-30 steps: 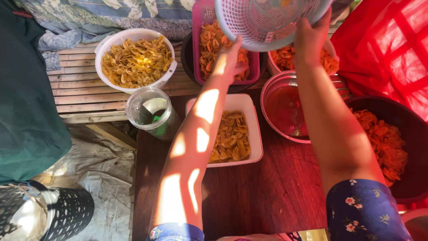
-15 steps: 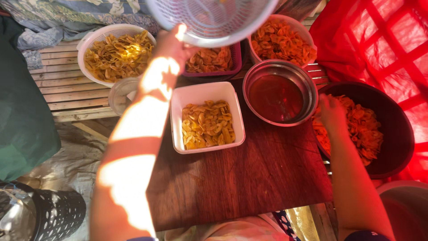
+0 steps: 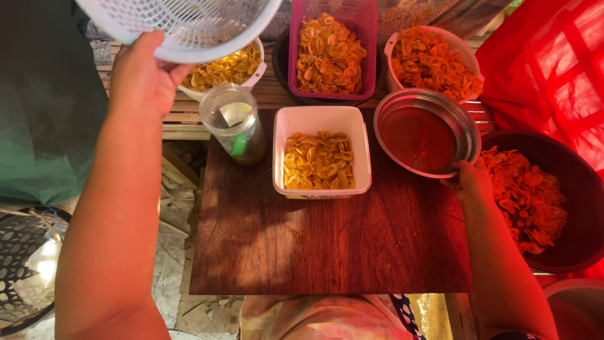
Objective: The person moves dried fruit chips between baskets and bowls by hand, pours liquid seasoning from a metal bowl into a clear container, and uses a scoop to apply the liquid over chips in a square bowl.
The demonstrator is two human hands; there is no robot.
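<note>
The left hand (image 3: 143, 79) is closed on the rim of a white basket (image 3: 182, 25) with little holes, held up high over a bowl of yellow chips (image 3: 220, 69). The right hand (image 3: 470, 181) grips the edge of a metal bowl (image 3: 425, 133) with red sauce, which sits on the brown tabletop (image 3: 327, 245) beside a white tub of chips (image 3: 321, 154).

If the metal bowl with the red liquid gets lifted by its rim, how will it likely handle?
The metal bowl probably feels heavy, since red liquid fills its base. Gripped on one edge only by the right hand, it would likely tilt and slosh. Its thin, smooth rim may be slippery.
</note>
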